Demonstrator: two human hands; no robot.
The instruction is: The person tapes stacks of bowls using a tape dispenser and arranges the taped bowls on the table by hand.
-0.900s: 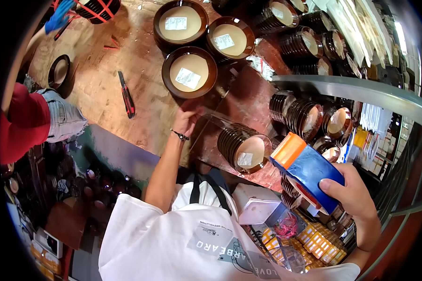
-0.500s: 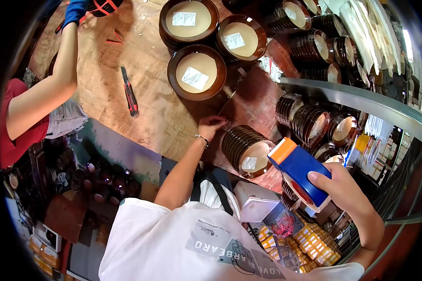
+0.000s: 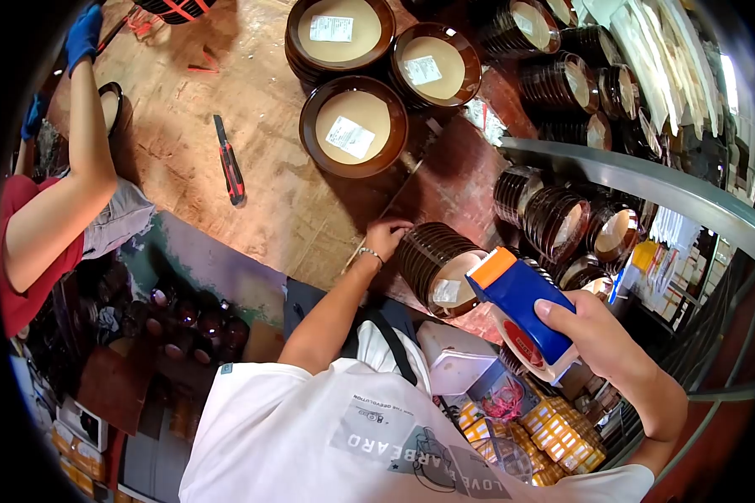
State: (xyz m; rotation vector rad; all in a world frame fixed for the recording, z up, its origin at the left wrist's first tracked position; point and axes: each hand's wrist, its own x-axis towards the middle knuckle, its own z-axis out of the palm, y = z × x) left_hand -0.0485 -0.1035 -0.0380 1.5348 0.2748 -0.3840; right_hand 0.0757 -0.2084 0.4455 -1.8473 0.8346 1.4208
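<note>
My right hand grips a blue tape dispenser with an orange front edge and a roll of clear tape. The dispenser's front is close to the open face of a stack of brown-rimmed bowls, which lies on its side at the table edge. My left hand, with a bracelet at the wrist, has its fingers closed at the far end of that stack. Its fingertips are partly hidden. A white label shows inside the front bowl.
Upright bowl stacks with labels stand on the table. A red and black utility knife lies left of them. More stacks sit past a metal rail. At left, a co-worker's blue-gloved hand is raised over the table.
My left hand has moved right, up to the bowl stack's far end. My right hand has brought the tape dispenser slightly left and tilted it. The co-worker's arm has shifted left.
</note>
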